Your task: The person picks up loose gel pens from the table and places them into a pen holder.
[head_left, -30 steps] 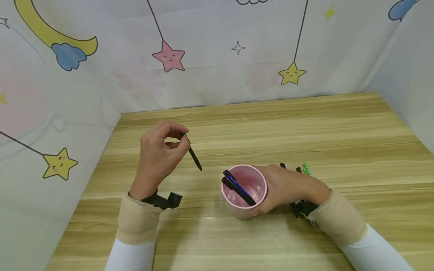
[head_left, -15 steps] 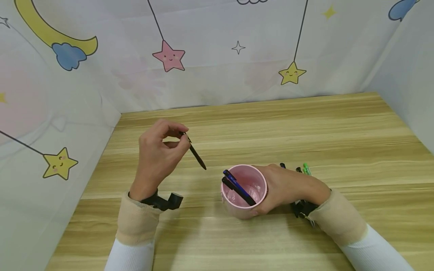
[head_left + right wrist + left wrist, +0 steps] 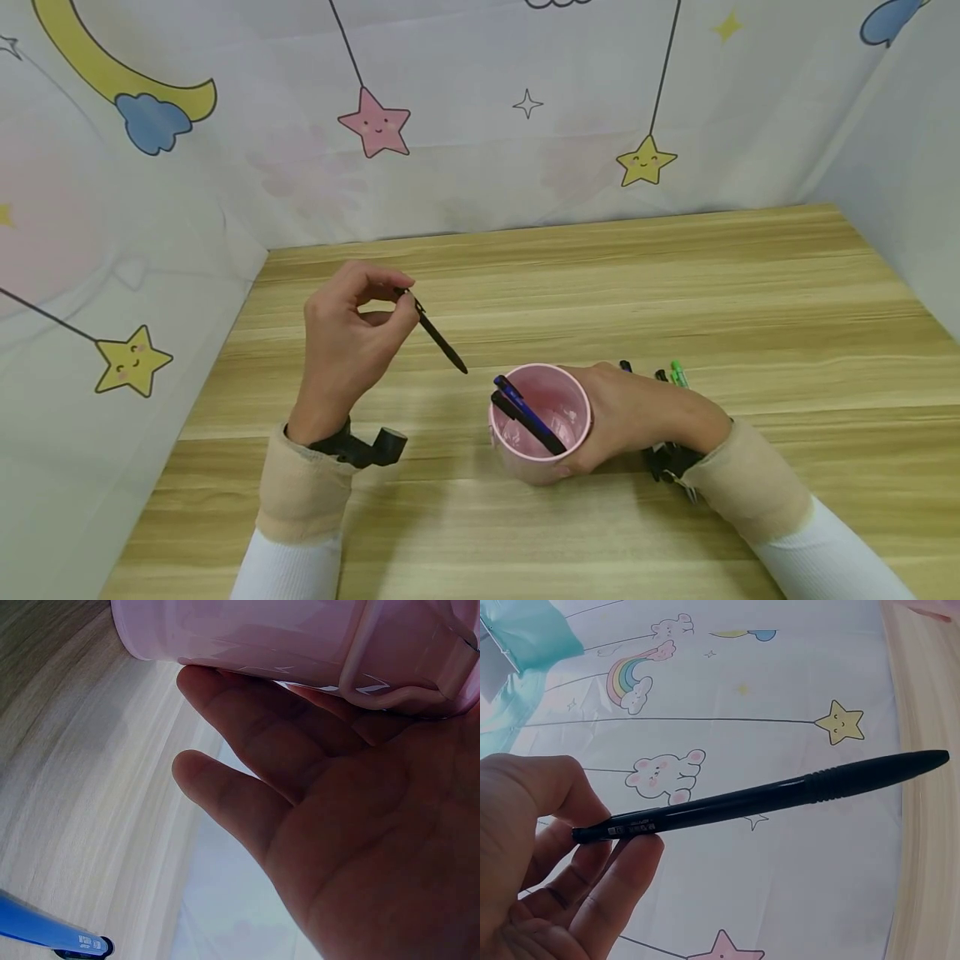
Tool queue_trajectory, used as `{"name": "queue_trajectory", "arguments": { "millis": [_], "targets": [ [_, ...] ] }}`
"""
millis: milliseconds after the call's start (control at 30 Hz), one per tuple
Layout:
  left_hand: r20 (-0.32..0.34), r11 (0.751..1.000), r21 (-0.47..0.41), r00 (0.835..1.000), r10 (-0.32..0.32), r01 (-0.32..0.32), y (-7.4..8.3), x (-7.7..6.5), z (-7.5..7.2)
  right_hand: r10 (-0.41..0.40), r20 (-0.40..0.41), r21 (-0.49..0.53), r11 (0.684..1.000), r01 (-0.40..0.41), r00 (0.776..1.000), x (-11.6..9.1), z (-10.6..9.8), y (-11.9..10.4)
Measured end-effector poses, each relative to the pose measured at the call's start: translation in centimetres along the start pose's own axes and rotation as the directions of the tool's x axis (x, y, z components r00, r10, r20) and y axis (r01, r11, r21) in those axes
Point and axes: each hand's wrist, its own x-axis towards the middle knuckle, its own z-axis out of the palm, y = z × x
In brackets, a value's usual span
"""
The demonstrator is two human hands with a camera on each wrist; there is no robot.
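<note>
Pen (image 3: pixel 442 342) is swinging nearer cup (image 3: pixel 532 472), left hand (image 3: pixel 348 329) pinching pen, right hand (image 3: pixel 637 412) gripping cup, wood-grain table (image 3: pixel 795 325) lying below, star-printed sheet (image 3: pixel 465 179) hanging behind.

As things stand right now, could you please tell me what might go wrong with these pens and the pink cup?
The left hand pinches the black pen near one end, so it might swing or slip. The two pens leaning in the pink cup could get in the way if another is put in. The right hand holds the cup, with other pens partly hidden behind its wrist, so shifting that hand might knock them.
</note>
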Motion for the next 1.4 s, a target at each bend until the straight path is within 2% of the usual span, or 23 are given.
{"name": "queue_trajectory", "arguments": {
  "millis": [400,700,1400],
  "targets": [
    [-0.04,0.999,-0.039,0.999,0.031,-0.032,-0.05,0.1,0.02,-0.007,0.009,0.012,1.0,0.007,1.0,0.01,-0.02,0.14],
    [-0.079,0.995,-0.093,0.997,0.017,-0.024,0.16,0.19,0.08,0.005,0.003,0.007,1.0,-0.005,1.0,-0.02,0.02,0.07],
    [-0.094,0.98,-0.197,0.995,-0.025,0.006,0.31,0.17,0.24,0.006,0.005,0.034,0.999,-0.006,1.0,0.04,0.02,0.09]
  ]
}}
